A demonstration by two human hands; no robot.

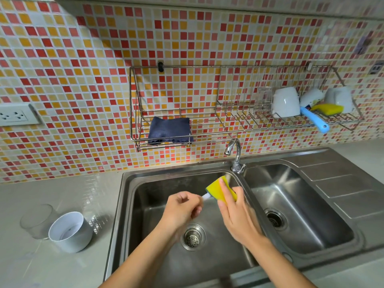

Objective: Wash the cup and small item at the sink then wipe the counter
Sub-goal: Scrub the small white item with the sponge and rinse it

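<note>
Over the left basin of the steel sink [133, 188], my left hand [182, 208] grips a small white item [206, 196]; only its tip shows past my fingers. My right hand [234, 210] holds a yellow sponge [218, 187] folded around that tip. A white cup [69, 233] lies tilted on the grey counter [41, 196] to the left of the sink, with a clear glass [36, 220] beside it. I cannot tell whether water runs from the tap [234, 154].
A wire wall rack [187, 129] above the sink holds a dark blue cloth [170, 129], a clear glass, white cups [285, 102], another yellow sponge [328, 109] and a blue-handled brush [315, 119]. A wall socket [16, 115] sits at left. The right basin [291, 204] holds nothing.
</note>
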